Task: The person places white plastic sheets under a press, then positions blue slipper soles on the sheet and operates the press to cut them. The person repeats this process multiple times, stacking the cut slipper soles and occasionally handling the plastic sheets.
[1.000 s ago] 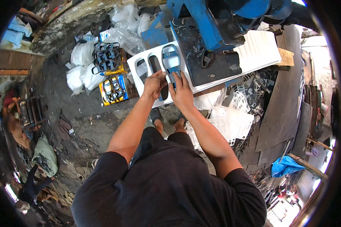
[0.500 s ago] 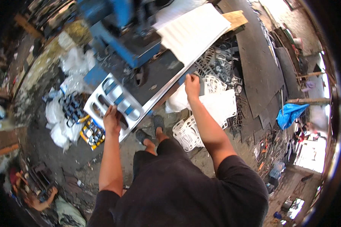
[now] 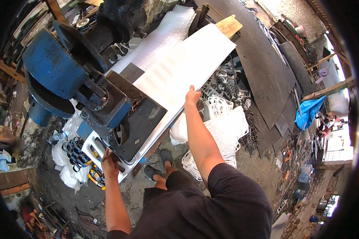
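Note:
A long white sheet (image 3: 187, 59) lies slantwise from the back right to the near left, its left end cut through with large openings. My left hand (image 3: 110, 166) is closed on that cut end, partly shaded. Farther along, my right hand (image 3: 192, 97) grips the sheet's near edge, thumb on top and the other fingers hidden. A dark flat plate (image 3: 145, 125) of a blue machine (image 3: 54, 65) covers part of the sheet between the left end and the middle. How the plate and sheet touch cannot be made out.
White cut-out pieces (image 3: 231, 127) are heaped on the floor to the right of my feet. White plastic bags (image 3: 70, 177) and black and yellow cut pieces (image 3: 96, 175) lie at the left. Dark sheets (image 3: 263, 75) lean at the right, near a blue tarp (image 3: 310, 111).
The dark plate and blue machine now cover much of the sheet's cut left end, which was exposed before. My right hand is now farther along the edge, and the view has shifted.

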